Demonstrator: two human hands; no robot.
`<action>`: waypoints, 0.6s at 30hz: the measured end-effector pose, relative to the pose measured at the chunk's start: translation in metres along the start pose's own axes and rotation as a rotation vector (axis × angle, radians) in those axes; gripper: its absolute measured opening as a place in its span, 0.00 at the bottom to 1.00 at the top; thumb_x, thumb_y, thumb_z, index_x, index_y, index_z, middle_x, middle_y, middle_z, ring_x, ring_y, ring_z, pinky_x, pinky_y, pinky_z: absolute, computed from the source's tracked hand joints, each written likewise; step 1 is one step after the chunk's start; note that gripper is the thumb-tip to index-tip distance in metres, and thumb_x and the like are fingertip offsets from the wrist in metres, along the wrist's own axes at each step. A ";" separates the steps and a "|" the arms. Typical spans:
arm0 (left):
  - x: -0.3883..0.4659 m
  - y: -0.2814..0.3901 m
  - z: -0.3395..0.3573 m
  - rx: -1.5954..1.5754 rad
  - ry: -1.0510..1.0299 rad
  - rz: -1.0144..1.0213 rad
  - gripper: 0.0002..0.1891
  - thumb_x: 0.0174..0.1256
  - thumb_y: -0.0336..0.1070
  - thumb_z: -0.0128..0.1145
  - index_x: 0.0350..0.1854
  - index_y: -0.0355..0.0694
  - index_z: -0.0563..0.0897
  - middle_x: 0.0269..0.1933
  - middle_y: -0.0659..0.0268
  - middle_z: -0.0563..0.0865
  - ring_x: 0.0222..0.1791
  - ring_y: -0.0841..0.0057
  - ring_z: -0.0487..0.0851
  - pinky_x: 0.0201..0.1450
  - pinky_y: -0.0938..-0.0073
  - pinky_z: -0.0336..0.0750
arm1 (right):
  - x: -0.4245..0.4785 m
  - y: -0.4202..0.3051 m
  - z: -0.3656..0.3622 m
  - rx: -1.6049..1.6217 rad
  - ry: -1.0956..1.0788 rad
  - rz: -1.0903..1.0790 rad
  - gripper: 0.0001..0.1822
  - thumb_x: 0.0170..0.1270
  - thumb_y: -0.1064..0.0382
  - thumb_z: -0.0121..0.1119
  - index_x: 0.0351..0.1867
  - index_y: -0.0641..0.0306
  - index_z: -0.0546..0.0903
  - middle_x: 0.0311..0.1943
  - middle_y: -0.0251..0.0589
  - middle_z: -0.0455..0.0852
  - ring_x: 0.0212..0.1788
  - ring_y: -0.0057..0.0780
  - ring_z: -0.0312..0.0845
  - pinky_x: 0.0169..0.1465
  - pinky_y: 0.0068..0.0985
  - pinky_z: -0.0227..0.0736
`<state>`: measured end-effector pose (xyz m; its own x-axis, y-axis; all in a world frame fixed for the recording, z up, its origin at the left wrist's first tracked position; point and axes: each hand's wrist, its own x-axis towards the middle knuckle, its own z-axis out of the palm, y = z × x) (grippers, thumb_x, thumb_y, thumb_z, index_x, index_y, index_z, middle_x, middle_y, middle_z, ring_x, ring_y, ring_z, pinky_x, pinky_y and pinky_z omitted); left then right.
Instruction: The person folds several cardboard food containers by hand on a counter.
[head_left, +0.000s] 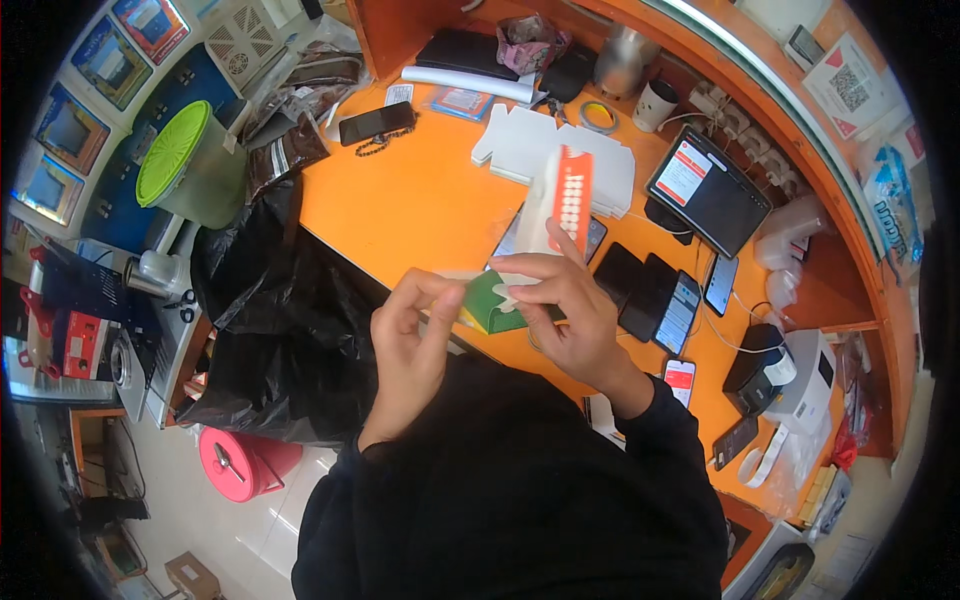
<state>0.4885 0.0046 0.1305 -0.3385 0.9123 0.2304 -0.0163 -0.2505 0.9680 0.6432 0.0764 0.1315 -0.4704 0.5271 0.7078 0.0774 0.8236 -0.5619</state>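
My left hand (409, 330) is in front of my body, with thumb and forefinger pinched at one end of a thin pale strip (484, 276), partly blurred. The strip runs across to my right hand (574, 307). A red and white printed card or carton piece (572, 199) rises from between the fingers of my right hand. Just below the fingertips is a small green box-like object (495, 311) with a yellow side. Whether either hand touches it, I cannot tell. Behind the card lies a stack of white flat cartons (517, 142).
The orange desk (390, 202) bears several phones (676, 311), a tablet on a stand (709, 191) and a white label printer (802, 382). A black plastic bag (285, 330) hangs at the left. Beyond it stands a lime-lidded tub (199, 165); a pink bucket (247, 465) is on the floor.
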 end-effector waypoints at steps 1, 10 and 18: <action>0.000 0.003 0.000 0.023 -0.027 -0.024 0.06 0.66 0.28 0.54 0.31 0.31 0.77 0.29 0.66 0.82 0.29 0.87 0.76 0.35 0.87 0.68 | 0.000 -0.001 0.000 -0.042 0.026 -0.044 0.08 0.55 0.74 0.59 0.36 0.65 0.75 0.40 0.42 0.83 0.46 0.37 0.80 0.66 0.46 0.59; -0.008 0.002 0.008 0.095 -0.030 -0.064 0.05 0.65 0.27 0.54 0.30 0.32 0.76 0.27 0.71 0.79 0.29 0.90 0.72 0.33 0.88 0.64 | -0.002 -0.002 -0.008 0.178 -0.172 0.124 0.06 0.58 0.75 0.57 0.36 0.65 0.74 0.40 0.42 0.79 0.47 0.40 0.76 0.62 0.37 0.65; -0.001 0.005 0.005 0.365 -0.420 -0.075 0.06 0.62 0.29 0.57 0.32 0.30 0.78 0.27 0.67 0.78 0.29 0.87 0.74 0.32 0.86 0.65 | -0.014 0.032 -0.032 0.760 -0.506 0.432 0.12 0.61 0.67 0.58 0.44 0.62 0.71 0.34 0.41 0.80 0.40 0.30 0.79 0.45 0.23 0.68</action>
<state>0.4930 0.0039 0.1357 0.0557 0.9927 0.1070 0.3258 -0.1193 0.9379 0.6808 0.1022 0.1174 -0.8657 0.4527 0.2136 -0.1684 0.1385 -0.9759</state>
